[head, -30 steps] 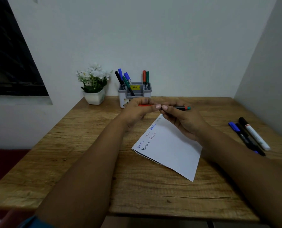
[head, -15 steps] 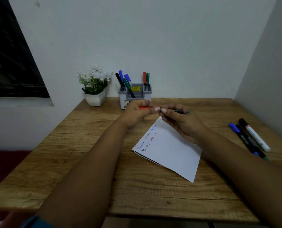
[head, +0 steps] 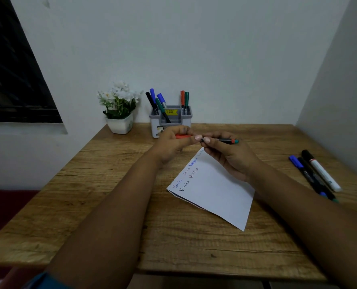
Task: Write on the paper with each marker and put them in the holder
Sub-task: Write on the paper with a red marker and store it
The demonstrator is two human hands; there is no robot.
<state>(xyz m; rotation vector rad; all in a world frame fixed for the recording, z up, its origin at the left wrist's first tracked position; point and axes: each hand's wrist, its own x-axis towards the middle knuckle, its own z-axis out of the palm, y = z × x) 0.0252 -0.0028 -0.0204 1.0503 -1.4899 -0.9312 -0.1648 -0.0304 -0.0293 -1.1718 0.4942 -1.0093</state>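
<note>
My left hand (head: 174,142) and my right hand (head: 228,157) meet above the far end of the white paper (head: 215,190). The left fingers pinch a red cap (head: 182,136). The right fingers grip a thin dark marker (head: 225,140) with red and green at its right end. The cap end and the marker touch between my fingertips; whether the cap is on or off I cannot tell. Several handwritten words run along the paper's left edge. The grey holder (head: 170,124) stands behind my hands with several markers upright in it.
A white pot of white flowers (head: 120,109) stands left of the holder. Three markers, blue (head: 298,163), black and white-barrelled (head: 323,174), lie near the wooden table's (head: 110,205) right edge. Walls close in behind and to the right.
Both hands have sunk slightly toward the table and stayed together. The marker sits a little closer to the red cap.
</note>
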